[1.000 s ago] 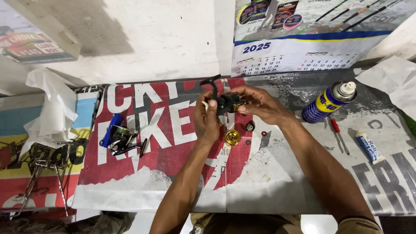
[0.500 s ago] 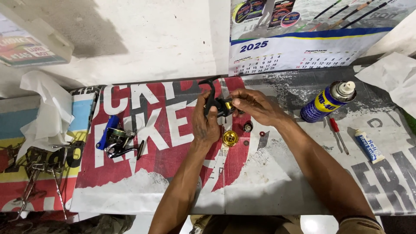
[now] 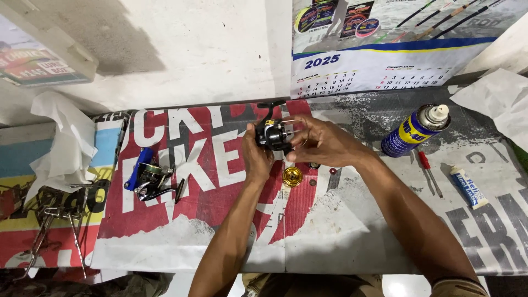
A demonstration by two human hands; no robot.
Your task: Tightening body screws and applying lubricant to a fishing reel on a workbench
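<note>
Above the desk (image 3: 352, 236), both hands pinched a black fishing reel (image 3: 273, 135): the left hand (image 3: 256, 157) cradled it, the right hand (image 3: 322, 144) fingered its side. Judged mid-reassembly; the gold spool (image 3: 292, 176), at five o'clock, probably needed careful seating next.

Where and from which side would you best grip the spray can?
Grip the spray can round its blue body, coming from above. It lies tilted on the bench, nozzle toward the far right, so its round side faces up with space on both sides.
</note>
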